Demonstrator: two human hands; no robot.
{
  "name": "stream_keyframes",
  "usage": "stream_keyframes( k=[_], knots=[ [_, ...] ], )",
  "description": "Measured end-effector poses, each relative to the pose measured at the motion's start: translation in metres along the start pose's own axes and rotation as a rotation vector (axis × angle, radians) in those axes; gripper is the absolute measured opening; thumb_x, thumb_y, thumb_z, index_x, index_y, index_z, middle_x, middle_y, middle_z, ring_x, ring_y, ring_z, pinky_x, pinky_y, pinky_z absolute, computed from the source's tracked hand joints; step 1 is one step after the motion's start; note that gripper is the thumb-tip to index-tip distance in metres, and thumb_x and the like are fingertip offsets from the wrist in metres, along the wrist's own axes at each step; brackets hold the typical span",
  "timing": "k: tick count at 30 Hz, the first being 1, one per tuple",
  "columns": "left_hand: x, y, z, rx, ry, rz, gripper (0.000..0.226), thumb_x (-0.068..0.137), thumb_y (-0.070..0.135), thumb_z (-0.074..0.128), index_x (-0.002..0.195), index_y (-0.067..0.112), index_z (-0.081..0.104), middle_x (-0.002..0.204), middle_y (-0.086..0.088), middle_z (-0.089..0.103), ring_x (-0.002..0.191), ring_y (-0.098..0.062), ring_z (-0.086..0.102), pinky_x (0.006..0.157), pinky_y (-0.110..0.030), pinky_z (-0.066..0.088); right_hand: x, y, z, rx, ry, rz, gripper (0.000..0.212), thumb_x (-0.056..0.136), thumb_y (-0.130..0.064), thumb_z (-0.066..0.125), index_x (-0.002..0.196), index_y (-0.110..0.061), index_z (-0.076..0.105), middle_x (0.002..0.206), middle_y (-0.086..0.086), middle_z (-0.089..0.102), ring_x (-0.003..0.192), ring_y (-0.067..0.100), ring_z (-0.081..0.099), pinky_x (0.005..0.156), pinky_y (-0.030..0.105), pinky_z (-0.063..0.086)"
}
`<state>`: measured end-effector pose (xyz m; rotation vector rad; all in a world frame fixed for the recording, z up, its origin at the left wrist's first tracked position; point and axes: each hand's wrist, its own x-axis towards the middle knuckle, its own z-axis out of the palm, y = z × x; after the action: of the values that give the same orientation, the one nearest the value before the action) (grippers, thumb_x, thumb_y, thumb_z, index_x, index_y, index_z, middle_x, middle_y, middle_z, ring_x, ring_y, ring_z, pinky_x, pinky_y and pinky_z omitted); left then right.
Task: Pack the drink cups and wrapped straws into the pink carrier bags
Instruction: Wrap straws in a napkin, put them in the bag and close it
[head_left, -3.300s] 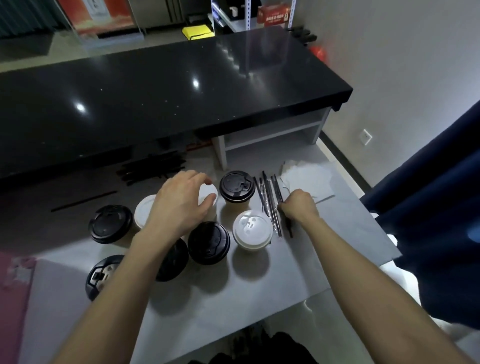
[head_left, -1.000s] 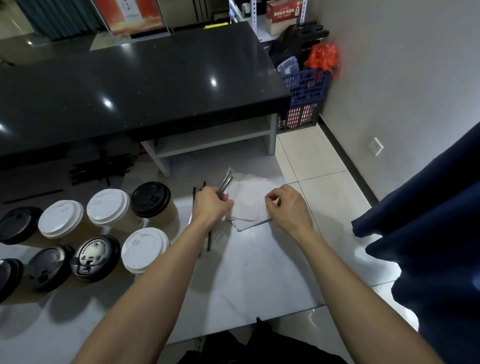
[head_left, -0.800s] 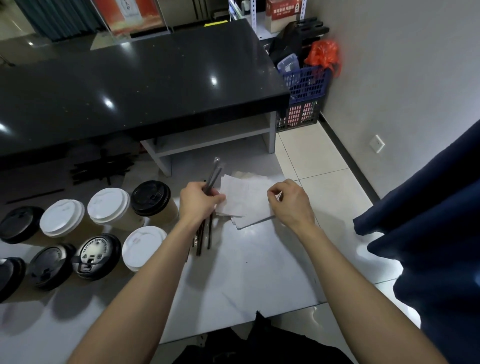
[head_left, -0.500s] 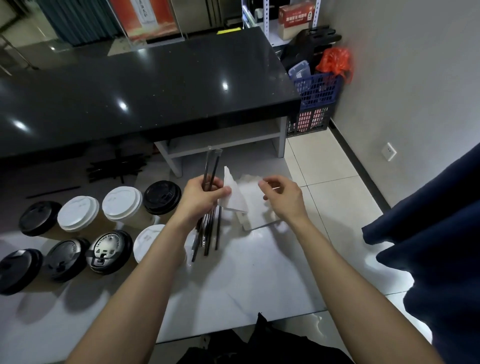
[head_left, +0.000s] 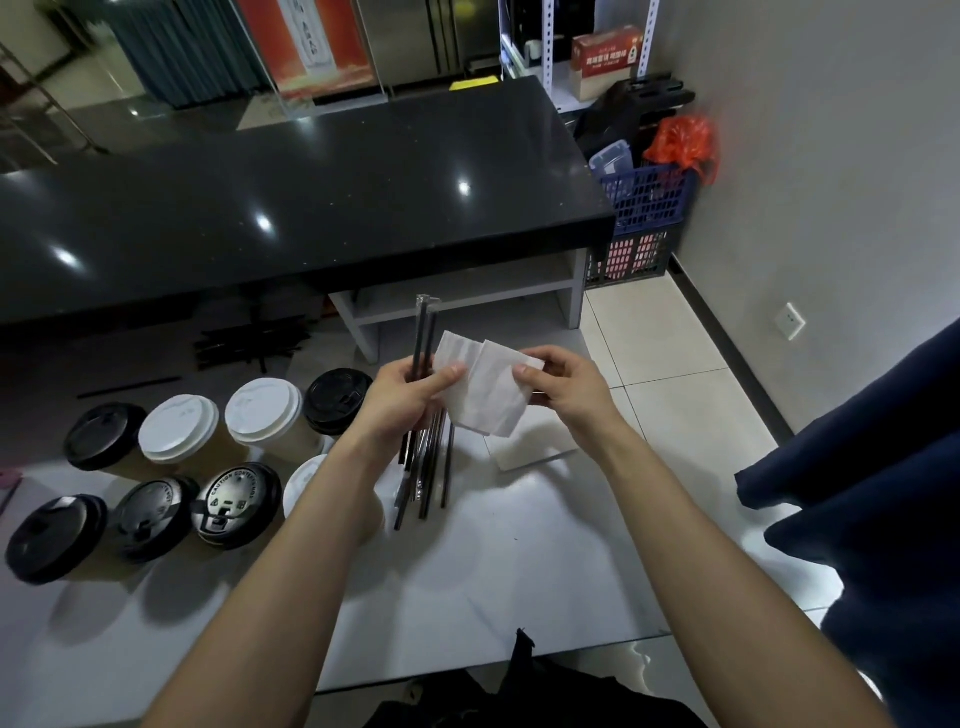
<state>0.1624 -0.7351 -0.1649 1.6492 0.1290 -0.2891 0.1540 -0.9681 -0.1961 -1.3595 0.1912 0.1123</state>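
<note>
Cups (head_left: 265, 410) cluster at table's (head_left: 519, 571) left, bare surface to their right | your left hand (head_left: 402, 400) grips wrapped straws (head_left: 423, 338) upright, thumb pinching napkin (head_left: 480, 387) | your right hand (head_left: 563, 384) pinches napkin's far edge | black counter (head_left: 291, 192) behind, crates (head_left: 641, 218) at the wall

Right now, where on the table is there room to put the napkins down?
The bare white tabletop between the forearms, nearer than the loose straws, is free. It is crowded left, where the cups stand close together.
</note>
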Motion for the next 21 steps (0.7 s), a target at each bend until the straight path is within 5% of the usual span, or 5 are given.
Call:
stream_keyframes(
  k=[3,9,17,21],
  knots=[
    [0.002,-0.001,-0.004,0.037,0.057,-0.001,0.029,0.101,0.031,0.077,0.074,0.028,0.068,0.058,0.003,0.047,0.047,-0.014,0.040,0.046,-0.024,0.030,0.003,0.002,-0.006,-0.073,0.028,-0.028,0.013,0.099,-0.003,0.075,0.108,-0.011,0.079,0.081,-0.004,0.079,0.076,0.011,0.076,0.071,0.027,0.063],
    [0.014,0.001,-0.001,-0.044,0.154,-0.013,0.017,0.104,0.030,0.059,0.091,0.021,0.054,0.055,0.004,0.044,0.039,-0.014,0.036,0.040,-0.023,0.027,0.007,0.006,-0.019,-0.135,0.110,-0.029,0.011,0.097,-0.005,0.077,0.103,-0.014,0.079,0.080,-0.002,0.079,0.073,0.012,0.075,0.070,0.030,0.063],
    [0.020,0.015,-0.004,-0.200,0.195,-0.027,0.019,0.091,0.034,0.065,0.093,0.016,0.056,0.062,0.004,0.050,0.043,-0.012,0.040,0.038,-0.024,0.030,0.014,0.006,-0.042,-0.251,0.302,-0.034,0.008,0.096,-0.012,0.072,0.102,-0.013,0.078,0.094,0.016,0.074,0.083,0.025,0.066,0.078,0.046,0.061],
    [0.016,0.021,-0.004,-0.129,0.144,0.025,0.017,0.087,0.035,0.065,0.092,0.020,0.061,0.065,0.007,0.051,0.046,-0.009,0.042,0.039,-0.023,0.029,0.011,-0.004,-0.033,-0.366,0.227,-0.144,0.019,0.094,-0.012,0.071,0.105,-0.025,0.078,0.078,0.006,0.062,0.069,0.014,0.051,0.067,0.032,0.048]
  ],
)
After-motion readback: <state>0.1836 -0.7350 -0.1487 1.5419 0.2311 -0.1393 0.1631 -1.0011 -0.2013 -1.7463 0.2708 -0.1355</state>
